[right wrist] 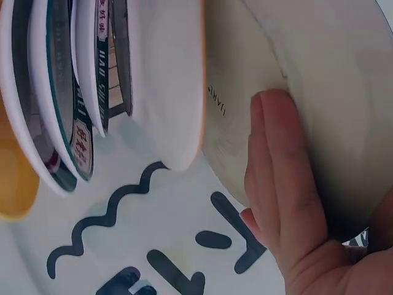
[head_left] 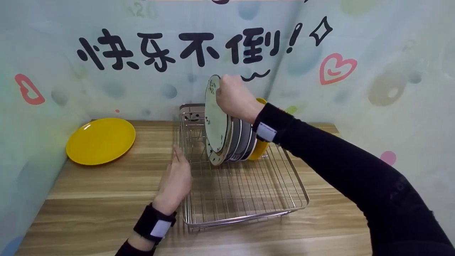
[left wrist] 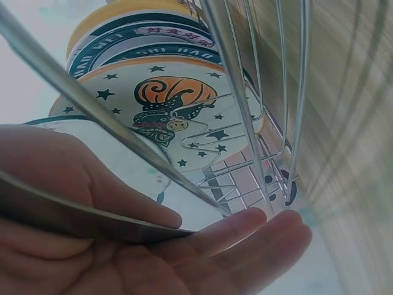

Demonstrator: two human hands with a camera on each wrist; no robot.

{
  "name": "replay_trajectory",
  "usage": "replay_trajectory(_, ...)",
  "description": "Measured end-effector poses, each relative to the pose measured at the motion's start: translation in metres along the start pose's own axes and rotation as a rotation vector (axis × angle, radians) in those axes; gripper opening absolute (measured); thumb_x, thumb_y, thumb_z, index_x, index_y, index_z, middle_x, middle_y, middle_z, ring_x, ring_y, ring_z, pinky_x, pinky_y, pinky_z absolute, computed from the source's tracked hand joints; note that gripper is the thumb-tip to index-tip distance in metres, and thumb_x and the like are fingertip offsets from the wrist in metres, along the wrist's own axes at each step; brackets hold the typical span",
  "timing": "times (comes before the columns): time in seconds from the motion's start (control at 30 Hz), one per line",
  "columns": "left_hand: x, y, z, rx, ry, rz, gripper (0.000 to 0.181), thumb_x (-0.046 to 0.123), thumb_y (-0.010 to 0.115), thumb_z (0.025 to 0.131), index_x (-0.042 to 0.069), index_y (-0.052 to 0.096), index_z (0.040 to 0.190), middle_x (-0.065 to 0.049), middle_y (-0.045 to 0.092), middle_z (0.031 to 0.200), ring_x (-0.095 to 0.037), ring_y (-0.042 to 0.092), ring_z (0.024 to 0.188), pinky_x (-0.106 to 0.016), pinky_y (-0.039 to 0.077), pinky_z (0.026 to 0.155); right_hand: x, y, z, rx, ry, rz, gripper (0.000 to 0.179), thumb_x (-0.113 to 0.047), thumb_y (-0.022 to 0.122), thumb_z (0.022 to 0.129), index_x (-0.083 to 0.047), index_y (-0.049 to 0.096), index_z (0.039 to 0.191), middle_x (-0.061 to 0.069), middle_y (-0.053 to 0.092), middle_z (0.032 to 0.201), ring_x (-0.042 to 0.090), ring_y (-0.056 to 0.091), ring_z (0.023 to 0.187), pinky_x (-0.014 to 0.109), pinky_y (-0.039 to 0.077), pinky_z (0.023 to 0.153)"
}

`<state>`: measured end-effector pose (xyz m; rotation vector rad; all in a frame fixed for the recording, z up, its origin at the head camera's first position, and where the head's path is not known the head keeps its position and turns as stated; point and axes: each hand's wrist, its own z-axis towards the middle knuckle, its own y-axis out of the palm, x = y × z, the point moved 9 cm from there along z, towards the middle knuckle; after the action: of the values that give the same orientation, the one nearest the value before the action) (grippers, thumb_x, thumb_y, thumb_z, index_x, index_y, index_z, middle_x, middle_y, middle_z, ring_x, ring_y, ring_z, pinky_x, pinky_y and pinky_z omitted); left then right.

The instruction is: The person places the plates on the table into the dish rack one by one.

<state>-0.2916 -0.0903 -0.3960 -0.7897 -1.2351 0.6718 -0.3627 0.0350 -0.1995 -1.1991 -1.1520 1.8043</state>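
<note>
My right hand (head_left: 236, 97) grips the upper rim of a pale green plate (head_left: 215, 117) with a dark edge. This plate stands steeply upright at the left end of a row in the wire dish rack (head_left: 245, 216). In the right wrist view, straight fingers (right wrist: 285, 166) lie along its pale underside. My left hand (head_left: 176, 183) is at the rack's left side; in the left wrist view its thumb and fingers pinch the flat metal rim. Beside the green plate stands a plate with stars and an orange-and-black figure (left wrist: 178, 92).
Several dark-rimmed dishes (head_left: 243, 138) and a yellow dish (head_left: 260, 151) stand further right in the rack. On the wooden table (head_left: 106, 199), a yellow plate (head_left: 101, 142) lies flat at the left. A printed cloth backdrop (head_left: 149, 85) rises behind.
</note>
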Motion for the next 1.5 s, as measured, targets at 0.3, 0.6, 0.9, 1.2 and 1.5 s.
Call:
replay_trajectory(0.3, -0.001, 0.0, 0.001, 0.01, -0.013, 0.006, 0.08, -0.014, 0.049, 0.085, -0.019, -0.002, 0.146, -0.041, 0.016, 0.149, -0.015, 0.046, 0.046, -0.025, 0.042, 0.038, -0.008, 0.027, 0.003, 0.034, -0.118, -0.171, 0.028, 0.002, 0.041, 0.095, -0.008, 0.048, 0.07, 0.0, 0.041, 0.061, 0.014, 0.048, 0.05, 0.024, 0.037, 0.041)
replay_trajectory(0.6, -0.001, 0.001, 0.003, 0.008, -0.023, 0.014, 0.08, -0.014, 0.049, 0.084, -0.019, -0.001, 0.146, -0.041, 0.014, 0.15, -0.015, 0.045, 0.046, -0.027, 0.042, 0.038, -0.001, 0.042, 0.009, 0.027, -0.083, -0.156, 0.03, 0.005, 0.04, 0.094, -0.01, 0.044, 0.068, 0.0, 0.04, 0.06, 0.013, 0.047, 0.048, 0.023, 0.035, 0.038)
replay_trajectory(0.9, 0.0, 0.0, 0.003, 0.016, -0.012, 0.007, 0.081, -0.014, 0.051, 0.082, -0.02, 0.001, 0.146, -0.041, 0.013, 0.149, -0.015, 0.045, 0.046, -0.027, 0.042, 0.039, 0.007, 0.053, 0.017, 0.026, -0.043, -0.153, 0.031, 0.008, 0.041, 0.09, -0.012, 0.038, 0.066, 0.001, 0.038, 0.065, 0.017, 0.044, 0.057, 0.026, 0.034, 0.044)
replay_trajectory(1.2, -0.001, 0.0, 0.003, 0.011, -0.007, -0.005, 0.086, -0.015, 0.057, 0.08, -0.021, 0.002, 0.145, -0.041, 0.012, 0.149, -0.017, 0.046, 0.048, -0.027, 0.044, 0.042, 0.006, 0.066, 0.023, 0.017, -0.075, -0.223, 0.035, 0.008, 0.042, 0.092, -0.012, 0.035, 0.064, 0.003, 0.043, 0.066, 0.016, 0.046, 0.062, 0.03, 0.039, 0.052)
replay_trajectory(1.5, -0.002, -0.001, 0.002, 0.007, -0.008, -0.014, 0.087, -0.014, 0.055, 0.08, -0.02, -0.003, 0.145, -0.043, 0.016, 0.148, -0.017, 0.046, 0.047, -0.028, 0.043, 0.04, 0.004, 0.073, 0.03, 0.019, -0.073, -0.345, 0.034, 0.006, 0.046, 0.092, -0.012, 0.038, 0.063, 0.015, 0.068, 0.079, 0.028, 0.066, 0.071, 0.038, 0.053, 0.058)
